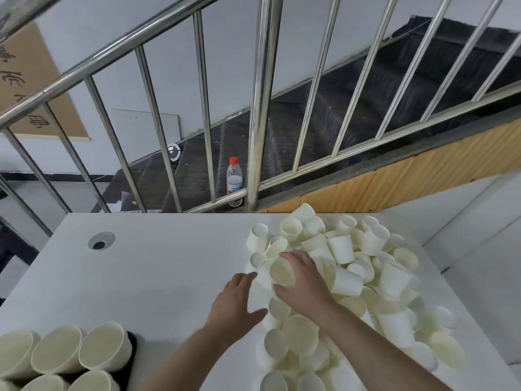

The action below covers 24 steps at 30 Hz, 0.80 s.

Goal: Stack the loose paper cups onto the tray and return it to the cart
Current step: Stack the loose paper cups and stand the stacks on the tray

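The white table (127,277) carries a loose pile of paper cups (366,277) spreading from 1 to 5 o'clock. At 7 o'clock, stacked cups (70,354) stand on a dark tray (132,348). The right hand (303,280) curls round 1 cup (282,272) at the pile's 9 o'clock edge. The left hand (235,301), fingers spread and relaxed, lies just at 8 o'clock of that cup.

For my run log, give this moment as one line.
right hand: grips cup | left hand: open beside pile | stacks: near-left
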Available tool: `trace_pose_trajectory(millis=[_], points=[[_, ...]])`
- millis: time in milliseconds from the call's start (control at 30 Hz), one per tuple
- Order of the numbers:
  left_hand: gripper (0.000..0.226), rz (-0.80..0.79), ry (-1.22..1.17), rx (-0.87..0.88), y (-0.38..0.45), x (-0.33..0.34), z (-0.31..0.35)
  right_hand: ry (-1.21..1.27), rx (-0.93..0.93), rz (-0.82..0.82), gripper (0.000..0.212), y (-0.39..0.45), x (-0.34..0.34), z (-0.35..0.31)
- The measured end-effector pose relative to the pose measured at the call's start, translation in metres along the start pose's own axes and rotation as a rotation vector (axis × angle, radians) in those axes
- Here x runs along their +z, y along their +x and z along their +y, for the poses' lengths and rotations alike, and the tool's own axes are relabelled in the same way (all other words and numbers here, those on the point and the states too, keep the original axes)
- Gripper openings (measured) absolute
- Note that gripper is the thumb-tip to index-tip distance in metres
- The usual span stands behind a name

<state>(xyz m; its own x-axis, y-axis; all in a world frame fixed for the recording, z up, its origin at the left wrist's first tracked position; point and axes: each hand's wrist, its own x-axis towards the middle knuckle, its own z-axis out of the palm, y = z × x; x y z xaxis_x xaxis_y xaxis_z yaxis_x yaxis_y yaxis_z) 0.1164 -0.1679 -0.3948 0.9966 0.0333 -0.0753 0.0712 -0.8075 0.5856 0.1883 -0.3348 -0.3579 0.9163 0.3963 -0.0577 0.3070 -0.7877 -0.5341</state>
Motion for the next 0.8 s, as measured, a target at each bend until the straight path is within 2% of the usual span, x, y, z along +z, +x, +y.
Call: trace_pose_trajectory(millis=[167,300,467,667,800], points=[[0.090,0.070,-0.212,-0.036,0.007,0.003,0.002,0.262,-0.009,0.004,0.070,-0.006,-0.002,-0.012],[0.075,0.125,-0.325,-0.035,0.010,0.001,-0.002,0.345,-0.005,-0.057,0.075,-0.002,0.005,-0.018],[0.057,0.130,-0.315,-0.096,0.013,-0.004,-0.012,0.365,-0.060,-0.128,0.074,0.006,0.017,-0.023],[0.053,0.138,-0.294,-0.213,0.015,-0.009,-0.036,0.154,-0.102,-0.020,0.052,0.029,0.021,-0.010],[0.053,0.133,-0.300,-0.259,0.019,-0.010,-0.050,-0.155,-0.079,-0.022,0.057,0.050,0.021,0.006]])
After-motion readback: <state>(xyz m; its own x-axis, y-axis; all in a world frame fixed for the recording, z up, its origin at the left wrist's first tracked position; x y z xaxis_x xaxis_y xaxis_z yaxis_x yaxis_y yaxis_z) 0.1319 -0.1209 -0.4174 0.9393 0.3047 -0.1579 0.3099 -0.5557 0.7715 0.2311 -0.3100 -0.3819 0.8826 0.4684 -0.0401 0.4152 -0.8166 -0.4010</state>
